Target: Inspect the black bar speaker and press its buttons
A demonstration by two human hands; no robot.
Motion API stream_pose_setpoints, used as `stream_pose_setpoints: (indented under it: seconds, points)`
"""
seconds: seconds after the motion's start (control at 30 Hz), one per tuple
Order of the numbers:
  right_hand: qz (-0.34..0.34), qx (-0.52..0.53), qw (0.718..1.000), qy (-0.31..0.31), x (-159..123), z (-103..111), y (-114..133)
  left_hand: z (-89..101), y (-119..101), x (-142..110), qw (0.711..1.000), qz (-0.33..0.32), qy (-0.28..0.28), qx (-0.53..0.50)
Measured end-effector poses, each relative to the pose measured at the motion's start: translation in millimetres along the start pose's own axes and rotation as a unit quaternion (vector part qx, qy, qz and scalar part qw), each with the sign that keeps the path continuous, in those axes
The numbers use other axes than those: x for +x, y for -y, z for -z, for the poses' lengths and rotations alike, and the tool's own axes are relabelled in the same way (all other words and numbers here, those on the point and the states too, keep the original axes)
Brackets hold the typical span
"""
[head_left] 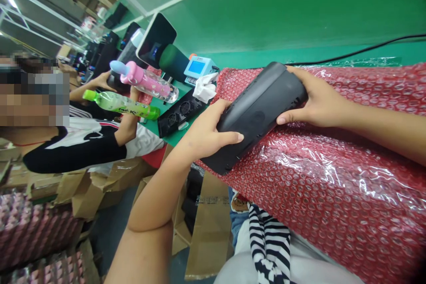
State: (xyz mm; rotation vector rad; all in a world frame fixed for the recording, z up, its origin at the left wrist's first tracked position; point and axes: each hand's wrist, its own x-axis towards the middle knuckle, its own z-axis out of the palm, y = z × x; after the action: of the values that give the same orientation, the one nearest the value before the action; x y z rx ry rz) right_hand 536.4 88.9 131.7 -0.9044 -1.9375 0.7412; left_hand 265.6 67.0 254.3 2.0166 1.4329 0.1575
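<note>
A long black plastic casing (258, 111) with rounded edges lies at a slant over a sheet of red bubble wrap (333, 177). My left hand (213, 131) grips its near left end, thumb pressed on the upper face. Around the other end is my right hand (311, 100), its thumb along the lower edge and the fingers behind. Small slots show in the casing near the right hand. The casing's underside is hidden.
Left of the casing are a black panel with round grilles (179, 113), crumpled tissue (204, 88), a small blue-screened device (199, 70), a pink bottle (146, 82) and a green bottle (121, 104). A co-worker (83, 142) sits at left. Cardboard (209, 226) stands below; a black cable (359, 49) runs behind.
</note>
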Motion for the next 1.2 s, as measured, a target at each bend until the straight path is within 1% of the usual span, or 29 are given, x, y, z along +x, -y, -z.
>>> stream_pose_setpoints:
  seconds: [0.27,0.5,0.63,0.7,0.77,0.83,0.9,0.97,1.03,1.13,1.2]
  points:
    - [-0.006,-0.007,1.000,-0.003,-1,-1,1,0.0,1,1,1.000,0.001,0.002,-0.009]
    - [-0.014,0.012,1.000,0.000,1,-1,1,0.8,0,1,1.000,0.016,0.005,-0.021]
    - [-0.016,0.023,1.000,-0.001,5,-1,4,3.5,6,5,0.999,0.013,0.021,-0.047]
    - [-0.020,0.026,0.999,-0.002,6,-1,6,4.1,12,6,0.993,0.006,0.037,-0.108]
    - [-0.018,0.031,0.999,-0.002,6,0,5,3.3,18,6,0.976,0.003,0.039,-0.215]
    - [-0.011,0.031,0.999,0.003,6,1,3,1.4,22,5,0.951,0.011,0.019,-0.308]
    - [-0.004,0.018,1.000,0.013,4,2,-2,-0.6,22,2,0.938,0.028,0.001,-0.346]
    - [0.006,-0.002,1.000,0.022,2,3,-7,-2.0,20,1,0.937,0.043,-0.011,-0.346]
    - [0.018,-0.018,0.999,0.025,1,3,-9,-2.3,18,1,0.943,0.050,-0.020,-0.328]
    - [0.007,-0.057,0.998,-0.017,-3,1,-2,-1.5,18,3,0.956,0.046,-0.027,-0.289]
    - [0.005,-0.133,0.990,-0.053,-5,-1,11,-1.5,20,4,0.959,0.042,-0.025,-0.281]
